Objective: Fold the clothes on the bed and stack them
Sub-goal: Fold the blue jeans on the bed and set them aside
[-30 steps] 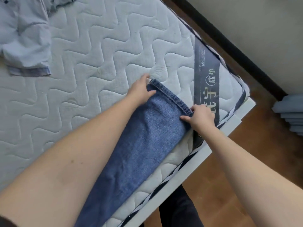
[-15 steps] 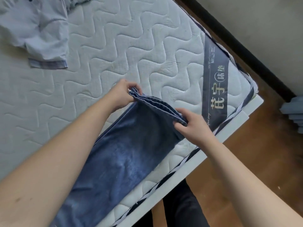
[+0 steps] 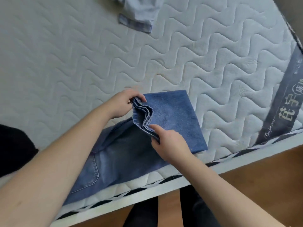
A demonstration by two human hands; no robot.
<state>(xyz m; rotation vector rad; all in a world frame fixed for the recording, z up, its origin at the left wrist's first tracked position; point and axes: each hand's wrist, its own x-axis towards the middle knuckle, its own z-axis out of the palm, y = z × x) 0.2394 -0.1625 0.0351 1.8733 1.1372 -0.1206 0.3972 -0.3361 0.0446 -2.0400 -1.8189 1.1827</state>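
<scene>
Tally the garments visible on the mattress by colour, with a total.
Blue denim: 1, the jeans, hem ends pinched by the left hand and right hand.
Pale blue: 1, the shirt, partly cut off at the top edge.
Black: 1, a dark item at the left edge; kind unclear.
Total: 3

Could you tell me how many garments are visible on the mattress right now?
2, perhaps more out of frame: the blue jeans at the near edge, hems held by both hands, and a light blue shirt at the far edge, partly cropped.
</scene>
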